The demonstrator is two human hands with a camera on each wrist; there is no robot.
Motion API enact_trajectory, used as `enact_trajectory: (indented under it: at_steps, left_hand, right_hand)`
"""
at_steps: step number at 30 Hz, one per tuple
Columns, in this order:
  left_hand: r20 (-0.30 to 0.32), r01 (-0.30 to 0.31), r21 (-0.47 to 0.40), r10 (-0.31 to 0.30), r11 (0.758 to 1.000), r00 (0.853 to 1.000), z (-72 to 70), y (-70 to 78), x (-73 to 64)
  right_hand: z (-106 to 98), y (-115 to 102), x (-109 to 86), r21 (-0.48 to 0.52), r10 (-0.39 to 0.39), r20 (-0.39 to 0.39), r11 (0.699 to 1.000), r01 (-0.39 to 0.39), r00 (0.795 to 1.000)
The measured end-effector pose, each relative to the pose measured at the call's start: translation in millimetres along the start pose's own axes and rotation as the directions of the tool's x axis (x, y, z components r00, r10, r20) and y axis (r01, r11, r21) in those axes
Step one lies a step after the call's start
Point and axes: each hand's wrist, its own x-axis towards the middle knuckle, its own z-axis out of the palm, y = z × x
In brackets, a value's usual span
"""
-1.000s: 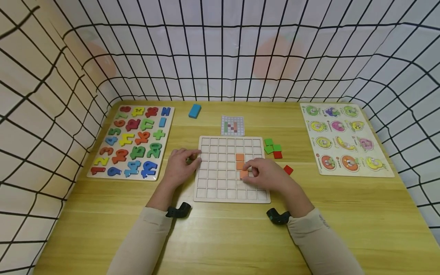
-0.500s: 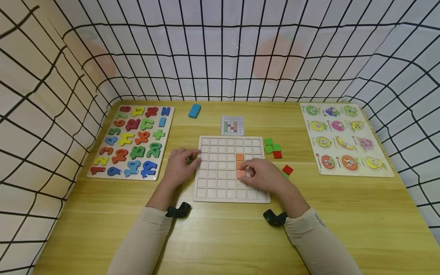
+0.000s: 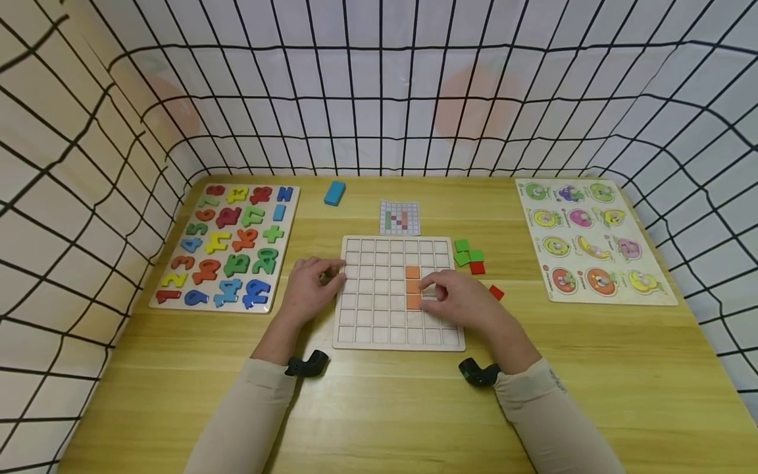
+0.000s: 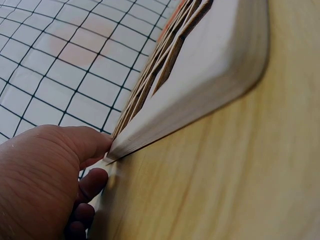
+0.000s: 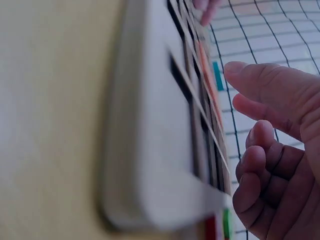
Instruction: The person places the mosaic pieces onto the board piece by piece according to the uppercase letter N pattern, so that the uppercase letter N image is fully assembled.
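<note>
A pale wooden grid board lies in the middle of the table. Three orange square tiles sit in one column of its cells, one below another. My right hand hovers over the board's right part. Its thumb and index finger are parted beside the lower orange tiles, and the right wrist view shows nothing between them; the other fingers bend inward. At the board's left edge, my left hand touches the side with thumb and index fingertips. In the left wrist view the thumb meets the board's edge.
Green tiles and red tiles lie right of the board. Behind it is a printed pattern card, with a blue block farther left. A number puzzle and a fruit puzzle flank them. Black wire mesh encloses the table.
The lowest orange tile has shifted slightly left and settled into its cell, and my right fingers have let go and drawn back a little to the right. My left hand has stayed put.
</note>
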Motion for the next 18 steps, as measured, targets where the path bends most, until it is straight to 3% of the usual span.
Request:
enact_trajectory:
  at_steps: [11, 18]
  left_hand:
    - [-0.003, -0.002, -0.007, 0.002, 1.0, 1.0, -0.3, 0.4, 0.5]
    - [0.006, 0.005, -0.001, -0.005, 1.0, 1.0, -0.1, 0.4, 0.3]
  right_hand:
    - [-32, 20, -8.1, 0.072, 0.08, -0.067, 0.995, -0.075, 0.995]
    - [-42, 34, -15.3, 0.045, 0.094, -0.085, 0.995, -0.09, 0.992]
